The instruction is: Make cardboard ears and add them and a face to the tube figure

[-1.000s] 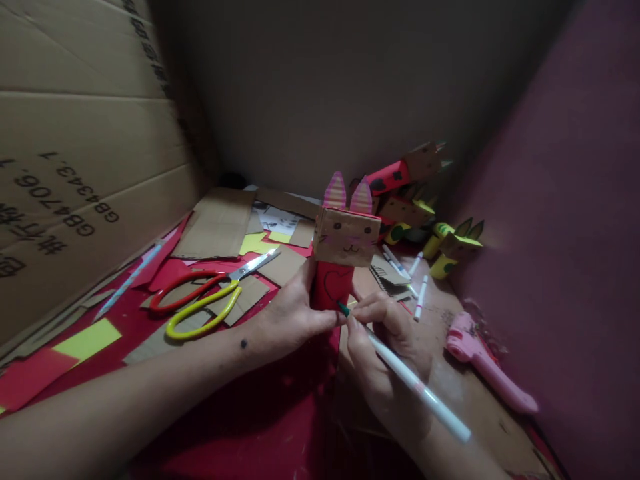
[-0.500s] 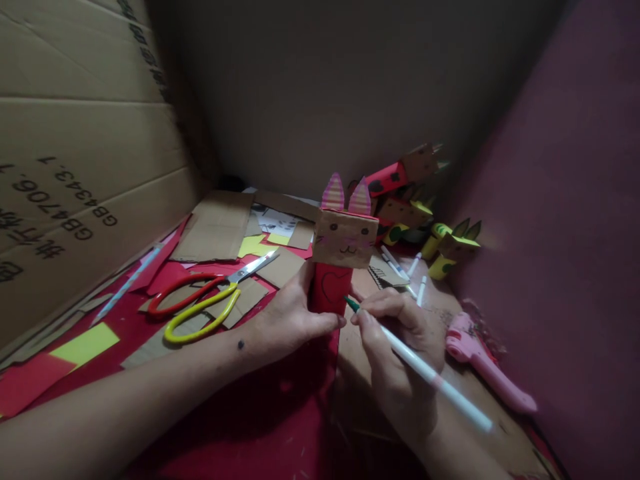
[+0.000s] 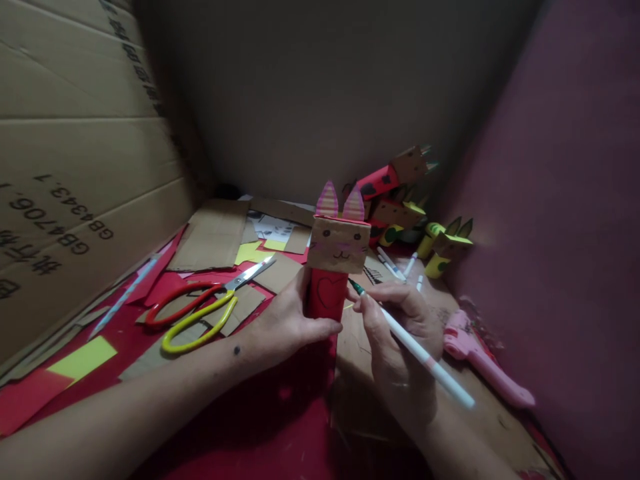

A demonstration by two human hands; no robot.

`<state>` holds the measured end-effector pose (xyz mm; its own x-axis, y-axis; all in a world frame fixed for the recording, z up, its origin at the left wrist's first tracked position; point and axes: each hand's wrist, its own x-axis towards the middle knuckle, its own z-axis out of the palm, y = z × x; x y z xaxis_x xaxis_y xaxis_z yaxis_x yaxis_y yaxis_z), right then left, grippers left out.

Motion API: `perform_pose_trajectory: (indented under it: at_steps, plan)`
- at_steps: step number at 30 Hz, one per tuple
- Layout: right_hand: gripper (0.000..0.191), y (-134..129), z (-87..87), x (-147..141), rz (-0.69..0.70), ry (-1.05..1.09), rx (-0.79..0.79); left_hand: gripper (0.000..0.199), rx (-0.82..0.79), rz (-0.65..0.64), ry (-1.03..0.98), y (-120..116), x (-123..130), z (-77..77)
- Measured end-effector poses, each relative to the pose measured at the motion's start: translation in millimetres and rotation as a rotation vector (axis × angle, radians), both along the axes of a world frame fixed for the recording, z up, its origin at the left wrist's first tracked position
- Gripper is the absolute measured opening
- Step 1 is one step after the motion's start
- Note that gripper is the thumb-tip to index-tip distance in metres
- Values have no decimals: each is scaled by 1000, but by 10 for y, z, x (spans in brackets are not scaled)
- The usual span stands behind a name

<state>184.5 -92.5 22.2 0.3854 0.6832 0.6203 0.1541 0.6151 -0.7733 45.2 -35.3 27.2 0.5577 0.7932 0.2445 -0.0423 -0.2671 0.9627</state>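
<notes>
A cardboard rabbit figure (image 3: 339, 250) stands upright in my left hand (image 3: 293, 323), whose thumb and fingers wrap round its red tube body. The figure has a square cardboard head with a drawn face, pink striped ears and a heart outline on the body. My right hand (image 3: 403, 333) pinches a white marker pen (image 3: 415, 350) with a dark green tip. That tip points at the right side of the body, close to it; whether it touches I cannot tell. Left of my left hand lie scissors (image 3: 215, 303) with one red and one yellow handle, blades slightly apart.
Cardboard pieces (image 3: 210, 233) and yellow paper (image 3: 85, 363) lie on the red surface (image 3: 250, 433). Several finished-looking figures (image 3: 395, 213) are piled at the back right, with loose white markers (image 3: 393, 263) before them. A pink glue gun (image 3: 485, 363) rests at right. A large carton wall (image 3: 75, 153) rises at left.
The marker tip has shifted from beside the heart's lower right up toward the body's upper right edge. The figure sits slightly lower and further left in view, as does most of the scene.
</notes>
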Motion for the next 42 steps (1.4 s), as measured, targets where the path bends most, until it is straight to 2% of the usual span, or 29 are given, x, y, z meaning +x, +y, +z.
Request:
perform_pose_trajectory:
  at_steps: [5, 12, 18, 28, 37, 42]
  plan:
    - [10, 5, 5, -3, 10, -16, 24, 44, -18, -5, -19, 1, 11, -5]
    - [8, 18, -7, 3, -53, -57, 12, 41, -7, 2, 2, 3, 0, -9]
    - [10, 12, -25, 8, -22, -63, 7, 43, -24, 15, 21, 2, 9, 3]
    - [13, 11, -7, 16, -80, -134, 3, 48, -23, 21, 20, -2, -4, -19]
    - [14, 3, -33, 29, -152, -213, -17, 49, -13, 109, 117, -40, 2, 107]
    - [16, -3, -9, 28, -124, -216, -14, 45, 10, 103, 45, -15, 0, 41]
